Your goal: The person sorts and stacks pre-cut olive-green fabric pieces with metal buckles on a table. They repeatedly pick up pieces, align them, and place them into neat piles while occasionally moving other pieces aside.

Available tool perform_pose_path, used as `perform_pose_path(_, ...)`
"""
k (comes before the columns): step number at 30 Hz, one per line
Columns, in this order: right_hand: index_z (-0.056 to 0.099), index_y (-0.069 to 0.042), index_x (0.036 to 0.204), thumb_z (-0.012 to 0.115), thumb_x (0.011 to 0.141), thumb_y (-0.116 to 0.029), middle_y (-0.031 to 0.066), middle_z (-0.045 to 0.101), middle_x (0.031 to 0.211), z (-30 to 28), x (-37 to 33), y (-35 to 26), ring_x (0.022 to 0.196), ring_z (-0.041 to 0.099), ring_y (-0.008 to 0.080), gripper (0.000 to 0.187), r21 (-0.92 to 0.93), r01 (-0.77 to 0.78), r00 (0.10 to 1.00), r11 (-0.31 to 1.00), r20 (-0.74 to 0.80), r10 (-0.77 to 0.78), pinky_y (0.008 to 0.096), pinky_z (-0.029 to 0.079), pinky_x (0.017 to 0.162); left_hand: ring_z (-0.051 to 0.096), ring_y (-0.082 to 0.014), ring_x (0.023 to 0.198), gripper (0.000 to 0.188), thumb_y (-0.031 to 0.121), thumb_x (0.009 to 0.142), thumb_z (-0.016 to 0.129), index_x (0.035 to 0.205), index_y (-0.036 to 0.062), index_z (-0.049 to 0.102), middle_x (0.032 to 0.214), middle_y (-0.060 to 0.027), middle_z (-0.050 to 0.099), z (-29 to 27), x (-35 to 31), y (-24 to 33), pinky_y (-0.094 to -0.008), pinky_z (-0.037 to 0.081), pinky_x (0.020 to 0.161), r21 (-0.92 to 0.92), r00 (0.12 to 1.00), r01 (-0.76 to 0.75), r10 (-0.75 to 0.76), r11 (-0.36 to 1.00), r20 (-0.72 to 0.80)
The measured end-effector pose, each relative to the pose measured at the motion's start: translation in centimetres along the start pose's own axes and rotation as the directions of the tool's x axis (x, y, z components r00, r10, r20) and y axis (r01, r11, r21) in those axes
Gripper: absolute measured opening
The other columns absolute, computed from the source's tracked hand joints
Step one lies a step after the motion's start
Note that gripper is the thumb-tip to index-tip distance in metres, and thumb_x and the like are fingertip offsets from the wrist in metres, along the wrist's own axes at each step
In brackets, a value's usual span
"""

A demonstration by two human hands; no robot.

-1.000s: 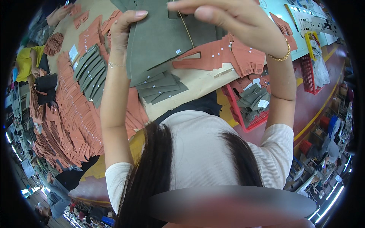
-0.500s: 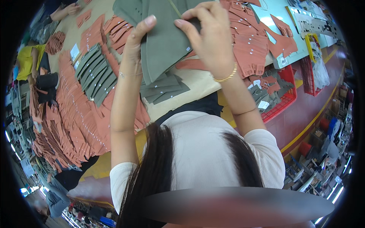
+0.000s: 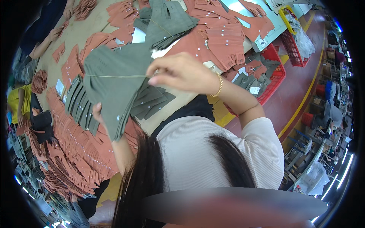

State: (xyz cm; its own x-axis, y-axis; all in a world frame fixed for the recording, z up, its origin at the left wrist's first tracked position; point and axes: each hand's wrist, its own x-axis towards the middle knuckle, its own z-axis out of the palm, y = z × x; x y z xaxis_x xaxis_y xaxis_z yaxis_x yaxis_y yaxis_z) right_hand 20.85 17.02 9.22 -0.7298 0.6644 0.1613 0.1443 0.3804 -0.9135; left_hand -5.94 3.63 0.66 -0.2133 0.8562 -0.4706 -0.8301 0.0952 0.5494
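Observation:
My left hand grips a stack of grey-green cut pieces near its lower narrow end, mostly hidden beneath it. Across the stack's upper part runs a thin pale cord or rubber band, drawn taut to the right. My right hand pinches that band's end, fingers closed, just right of the stack. Below the stack lie fanned grey-green pieces with small white labels. Another grey-green bundle, a thin band across it, rests farther back on the table.
Salmon-coloured pieces cover the table's left side, with more salmon stacks at back right. A red basket holding cut pieces stands at right, near a second red basket. At far left are a co-worker's hands and a person in yellow.
The held stack has come left and lower, turned, with my left hand now beneath it. My right hand has pulled the band out to the right. The view has shifted, showing the banded bundle behind.

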Motion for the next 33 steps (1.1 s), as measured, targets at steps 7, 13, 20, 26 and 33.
perform_pose_path(7, 0.07, -0.004, 0.087, 0.071, 0.086, -0.024, 0.0122, 0.067, 0.078, -2.6, 6.3, 8.4, 0.073, 0.065, 0.0304, 0.02, -0.236, -0.021, 0.892, 0.971, -0.443, -0.089, 0.0387, 0.051, 0.068, 0.06, -0.0349, 0.112, 0.091, 0.024, 0.059, 0.064, 0.141, -0.0074, 0.04, 0.128, -0.0222, 0.056, 0.9, -5.0, -0.6, -0.0426, 0.05, 0.098, 0.332, 0.975, 0.199, -0.222, 0.922, 0.032)
perform_pose_path(13, 0.071, -0.004, 0.086, 0.073, 0.083, -0.024, 0.0196, 0.065, 0.091, -5.6, 4.9, 16.2, 0.09, 0.061, 0.0372, 0.021, -0.617, -0.285, 0.893, 0.734, -0.45, -0.031, 0.0436, 0.05, 0.081, 0.059, -0.0334, 0.115, 0.087, 0.021, 0.062, 0.063, 0.142, -0.0065, 0.04, 0.128, -0.0214, 0.057, 1.0, -1.3, -1.7, -0.0413, 0.048, 0.101, 0.326, 0.976, 0.133, -0.18, 0.936, 0.12)
perform_pose_path(20, 0.069, 0.003, 0.1, 0.069, 0.09, -0.03, 0.0131, 0.07, 0.088, -6.1, -1.0, 10.4, 0.091, 0.067, 0.0243, 0.035, -0.442, -0.224, 0.866, 0.868, -0.499, -0.031, 0.0364, 0.054, 0.079, 0.056, -0.0323, 0.121, 0.087, 0.02, 0.065, 0.062, 0.145, -0.0035, 0.037, 0.136, -0.0199, 0.052, -0.7, 2.7, -2.2, -0.0416, 0.044, 0.106, 0.214, 0.983, -0.049, 0.009, 0.976, 0.185)
perform_pose_path(26, 0.068, 0.007, 0.091, 0.053, 0.099, -0.052, 0.0123, 0.069, 0.077, -3.2, -2.0, 2.5, 0.069, 0.069, 0.0171, 0.061, 0.296, -0.43, 0.896, 0.853, 0.025, 0.443, 0.0287, 0.058, 0.068, 0.053, -0.0319, 0.126, 0.084, 0.018, 0.069, 0.061, 0.147, -0.0013, 0.035, 0.141, -0.0188, 0.05, -0.6, 3.7, -1.9, -0.0419, 0.042, 0.109, 0.199, 0.979, -0.054, 0.013, 0.978, 0.203)
perform_pose_path(33, 0.066, 0.01, 0.104, 0.051, 0.099, -0.056, 0.017, 0.069, 0.089, -1.0, -0.6, 4.3, 0.079, 0.071, 0.0212, 0.068, 0.354, -0.503, 0.848, 0.789, 0.026, 0.529, 0.0306, 0.059, 0.073, 0.059, -0.0353, 0.12, 0.068, 0.016, 0.078, 0.056, 0.141, -0.0035, 0.042, 0.134, -0.0196, 0.056, -0.3, 3.1, -1.7, -0.0442, 0.047, 0.105, 0.169, 0.982, -0.118, 0.091, 0.979, 0.163)
